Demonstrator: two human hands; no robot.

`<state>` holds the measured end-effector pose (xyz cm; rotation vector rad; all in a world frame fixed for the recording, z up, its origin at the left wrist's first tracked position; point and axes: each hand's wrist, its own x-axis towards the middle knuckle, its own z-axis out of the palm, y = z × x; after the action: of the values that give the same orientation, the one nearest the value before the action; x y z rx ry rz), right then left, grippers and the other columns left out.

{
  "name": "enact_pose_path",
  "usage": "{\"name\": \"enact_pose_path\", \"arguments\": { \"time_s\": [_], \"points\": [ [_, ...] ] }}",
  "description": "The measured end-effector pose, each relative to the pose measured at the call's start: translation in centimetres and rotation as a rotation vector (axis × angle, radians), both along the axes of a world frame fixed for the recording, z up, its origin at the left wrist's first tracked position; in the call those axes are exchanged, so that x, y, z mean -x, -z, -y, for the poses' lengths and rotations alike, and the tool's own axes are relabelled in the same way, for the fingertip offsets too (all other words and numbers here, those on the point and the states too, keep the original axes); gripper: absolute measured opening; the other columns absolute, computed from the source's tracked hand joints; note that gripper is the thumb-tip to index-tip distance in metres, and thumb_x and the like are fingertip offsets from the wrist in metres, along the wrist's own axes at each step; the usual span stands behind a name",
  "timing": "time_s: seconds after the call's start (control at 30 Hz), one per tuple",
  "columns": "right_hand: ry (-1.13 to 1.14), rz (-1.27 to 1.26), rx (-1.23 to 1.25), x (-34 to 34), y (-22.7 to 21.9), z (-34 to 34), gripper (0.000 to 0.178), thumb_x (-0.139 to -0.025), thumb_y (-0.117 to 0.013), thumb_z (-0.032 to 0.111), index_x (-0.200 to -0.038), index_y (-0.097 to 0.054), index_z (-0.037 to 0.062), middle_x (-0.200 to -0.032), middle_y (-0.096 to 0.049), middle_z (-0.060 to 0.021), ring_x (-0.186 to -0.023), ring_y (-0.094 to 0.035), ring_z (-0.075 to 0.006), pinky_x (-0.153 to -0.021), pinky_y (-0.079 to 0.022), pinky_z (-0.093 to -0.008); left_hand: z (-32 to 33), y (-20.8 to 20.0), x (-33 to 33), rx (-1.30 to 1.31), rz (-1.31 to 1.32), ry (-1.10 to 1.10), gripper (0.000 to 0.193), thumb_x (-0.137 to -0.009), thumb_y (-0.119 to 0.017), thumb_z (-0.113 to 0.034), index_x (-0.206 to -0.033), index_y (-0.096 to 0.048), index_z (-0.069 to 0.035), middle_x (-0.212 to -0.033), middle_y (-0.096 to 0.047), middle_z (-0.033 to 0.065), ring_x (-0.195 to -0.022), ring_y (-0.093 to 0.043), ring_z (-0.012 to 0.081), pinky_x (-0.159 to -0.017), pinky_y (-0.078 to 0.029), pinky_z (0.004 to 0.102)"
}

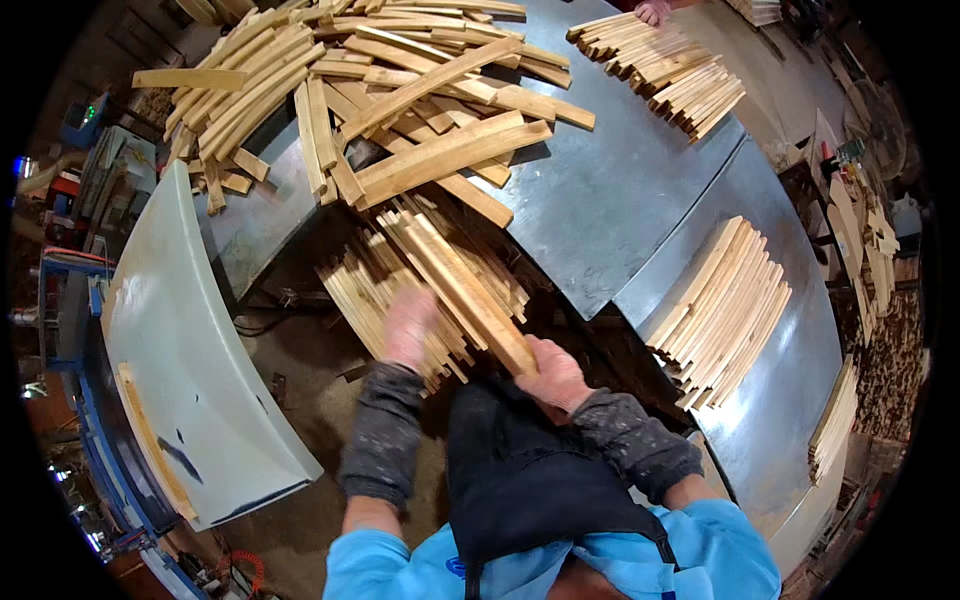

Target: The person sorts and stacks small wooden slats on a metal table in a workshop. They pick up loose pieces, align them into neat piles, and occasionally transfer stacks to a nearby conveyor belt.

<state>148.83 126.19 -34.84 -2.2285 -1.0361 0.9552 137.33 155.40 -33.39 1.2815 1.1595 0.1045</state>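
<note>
My right hand, in a pale glove, is closed around the near end of a wooden slat. That slat slants away from me, its far end beside the big heap. My left hand, also gloved, is blurred by motion over a stack of thinner wooden strips left of the slat; its fingers cannot be made out. Part of the strip stack is hidden under the slat and my hand.
A jumbled heap of wooden slats covers the far metal table. Neat slat rows lie on the right-hand table. At left stands a pale curved panel. Another person's hand touches slats at the far right.
</note>
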Motion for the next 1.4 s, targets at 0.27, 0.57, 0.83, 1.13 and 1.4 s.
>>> {"name": "enact_pose_path", "arguments": {
  "time_s": [0.27, 0.57, 0.83, 1.13, 1.4],
  "points": [
    [-0.169, 0.062, 0.264, 7.9, 5.1, -14.0, 0.085, -0.089, -0.075, 0.034, -0.158, -0.041, -0.0029, -0.134, -0.064, -0.0218, -0.127, -0.06, -0.0395, -0.107, -0.05, -0.048, 5.5, 10.4, 1.9, 0.109, 0.086, -0.492, 0.103, -0.079, -0.084, -0.006, -0.165, -0.028, 0.004, -0.14, -0.058, 0.0261, -0.119, -0.061, 0.0341, -0.102, -0.054, 0.0425],
    [-0.167, -0.439, 0.323, 5.7, 8.4, -10.6, 0.081, -0.093, -0.075, 0.042, -0.155, -0.046, -0.0014, -0.136, -0.064, -0.0277, -0.128, -0.061, -0.0433, -0.109, -0.049, -0.0471, -2.6, 23.3, 1.8, 0.104, -0.099, -0.552, 0.108, -0.08, -0.082, -0.005, -0.168, -0.02, 0.005, -0.155, -0.049, 0.0267, -0.135, -0.054, 0.0373, -0.116, -0.045, 0.0414],
    [0.087, -0.47, 0.412, 3.7, 9.0, 1.5, 0.073, -0.095, -0.07, 0.043, -0.15, -0.053, -0.0007, -0.136, -0.067, -0.0274, -0.128, -0.063, -0.043, -0.108, -0.05, -0.048, -4.5, 33.6, 5.6, 0.14, -0.165, 0.113, 0.103, -0.094, -0.079, -0.035, -0.167, -0.019, 0.006, -0.164, -0.039, 0.0299, -0.146, -0.046, 0.0403, -0.124, -0.037, 0.0475],
    [0.349, -0.472, 0.343, 4.4, 8.4, 8.3, 0.08, -0.094, -0.074, 0.039, -0.158, -0.047, -0.0015, -0.143, -0.067, -0.0227, -0.131, -0.064, -0.0386, -0.111, -0.051, -0.0416, 2.6, 26.4, 5.6, 0.291, -0.18, -0.079, 0.084, -0.101, -0.074, -0.019, -0.167, -0.025, -0.004, -0.12, -0.063, 0.0155, -0.095, -0.066, 0.0256, -0.079, -0.06, 0.0415],
    [0.498, -0.497, 0.172, 0.5, 6.3, 15.5, 0.081, -0.095, -0.074, 0.039, -0.158, -0.045, -0.0021, -0.145, -0.066, -0.0232, -0.133, -0.064, -0.0365, -0.111, -0.051, -0.0398, 12.9, 13.9, -1.1, 0.391, -0.002, 0.265, 0.059, -0.102, -0.072, -0.018, -0.154, -0.049, -0.003, -0.105, -0.063, 0.0034, -0.086, -0.063, 0.0152, -0.077, -0.056, 0.0314]
  ]
}}
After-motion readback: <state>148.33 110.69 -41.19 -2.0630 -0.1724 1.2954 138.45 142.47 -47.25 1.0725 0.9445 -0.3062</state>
